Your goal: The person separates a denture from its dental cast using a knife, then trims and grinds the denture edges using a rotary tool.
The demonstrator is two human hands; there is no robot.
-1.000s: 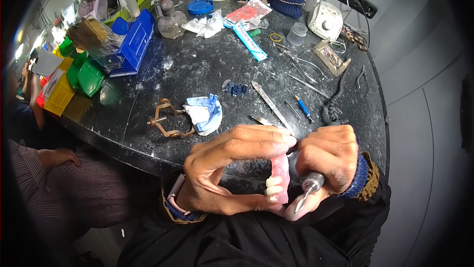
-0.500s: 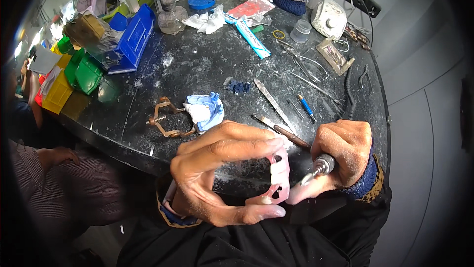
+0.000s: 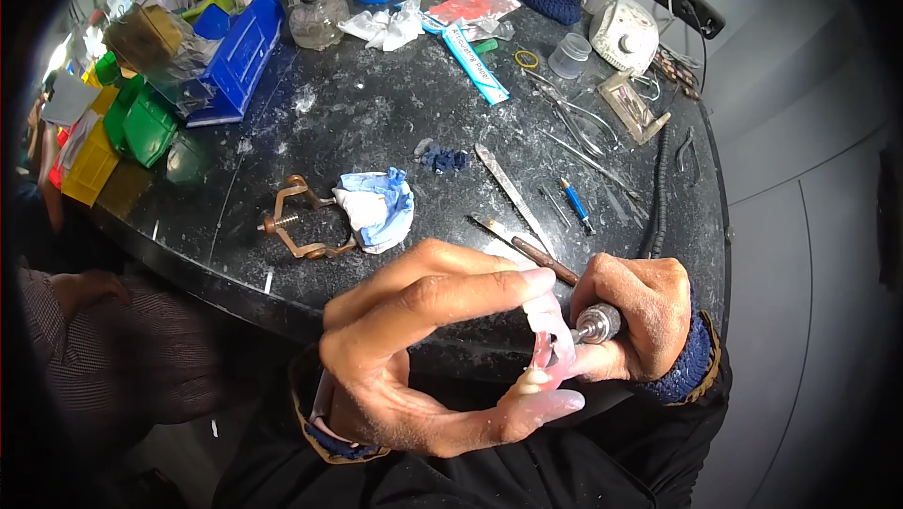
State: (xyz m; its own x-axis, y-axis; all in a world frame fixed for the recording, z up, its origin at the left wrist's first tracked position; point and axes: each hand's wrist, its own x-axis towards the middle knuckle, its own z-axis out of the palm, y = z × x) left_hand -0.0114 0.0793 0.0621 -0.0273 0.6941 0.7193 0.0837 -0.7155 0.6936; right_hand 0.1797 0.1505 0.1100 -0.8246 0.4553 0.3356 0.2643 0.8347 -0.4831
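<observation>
My left hand [image 3: 404, 349] pinches a pink denture plate [image 3: 562, 351] with whitish teeth between the thumb and fingertips, holding it on edge above my lap near the table's front. My right hand [image 3: 649, 307] is wrapped round a rotary handpiece [image 3: 602, 323] with a metal collar. The handpiece's tip points left and meets the denture's right side; exact contact at the bur is hard to see. My right thumb rests close against the denture. Dust coats my right fingers. Just beyond the hands lies a brown-handled knife [image 3: 536, 255], partly behind my left fingertips.
On the dusty black table [image 3: 348, 123] are a brass articulator [image 3: 303, 250], a plaster piece with blue paper [image 3: 378, 210], a flat metal strip [image 3: 513, 191], a blue pencil [image 3: 577, 205] and pliers [image 3: 578, 128]. A white control box [image 3: 625, 34] stands far right, bins [image 3: 235, 62] far left. A person's hand [image 3: 94, 288] shows left.
My right hand has brought the handpiece up to the denture, which is now turned and slightly further right. The whole view has shifted a little.
</observation>
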